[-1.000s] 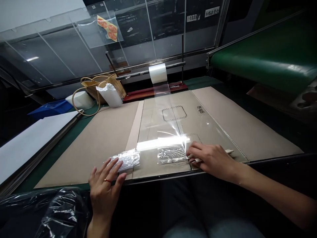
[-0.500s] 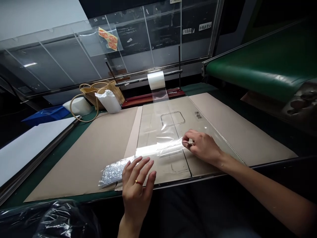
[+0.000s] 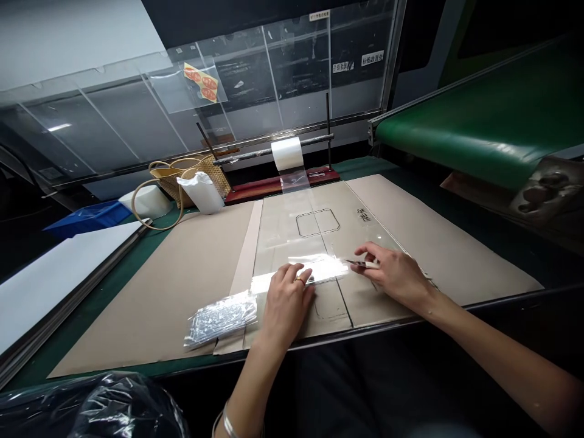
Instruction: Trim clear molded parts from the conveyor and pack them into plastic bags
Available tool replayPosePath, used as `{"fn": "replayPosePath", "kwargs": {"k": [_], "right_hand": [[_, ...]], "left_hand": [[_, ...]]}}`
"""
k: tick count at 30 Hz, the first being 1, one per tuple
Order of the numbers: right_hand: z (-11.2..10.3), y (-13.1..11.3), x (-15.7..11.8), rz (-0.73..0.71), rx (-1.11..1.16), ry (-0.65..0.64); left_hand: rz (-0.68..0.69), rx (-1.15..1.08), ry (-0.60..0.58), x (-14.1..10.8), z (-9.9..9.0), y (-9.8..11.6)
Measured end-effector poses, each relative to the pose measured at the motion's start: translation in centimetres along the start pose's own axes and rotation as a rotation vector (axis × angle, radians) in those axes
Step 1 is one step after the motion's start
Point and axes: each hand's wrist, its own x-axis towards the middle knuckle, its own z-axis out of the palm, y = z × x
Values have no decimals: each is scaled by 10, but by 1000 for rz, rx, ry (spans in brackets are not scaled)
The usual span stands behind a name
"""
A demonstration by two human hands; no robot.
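Observation:
My left hand (image 3: 286,299), a ring on one finger, rests with bent fingers on clear film (image 3: 331,267) over the brown board (image 3: 328,304). Whether it pinches the film is hidden. In my right hand (image 3: 390,267) is a thin pointed tool (image 3: 364,264) with a pale handle and dark tip, its tip pointing left just above the film. The film runs down the board from a roll (image 3: 287,154) on a bar. A stack of shiny clear packets (image 3: 221,319) lies left of my left hand. Black outlines and writing show on the board.
White sheets (image 3: 64,274) are stacked at the left, near a blue tray (image 3: 86,218). A woven basket (image 3: 219,173) and a white roll (image 3: 201,192) stand behind. A green conveyor belt (image 3: 465,137) juts in at the right.
My left hand has moved right and forward from near the packets onto the film. My right hand has shifted slightly right, and the tool's pointed tip now shows.

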Motion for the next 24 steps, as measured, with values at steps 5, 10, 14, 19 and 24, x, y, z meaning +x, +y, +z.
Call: {"fn": "replayPosePath", "kwargs": {"k": [5, 10, 14, 19, 24], "right_hand": [[-7, 46, 3, -32, -92, 111], [-22, 79, 3, -46, -229, 208], [-36, 97, -33, 15, -338, 290], [-28, 115, -65, 147, -386, 412], [-20, 118, -59, 178, -420, 469]], "left_hand": [[224, 96, -105, 24, 1, -7], [403, 93, 7, 5, -14, 4], [406, 52, 113, -23, -13, 4], [297, -151, 202, -30, -10, 29], [560, -706, 57, -9, 8, 102]]}}
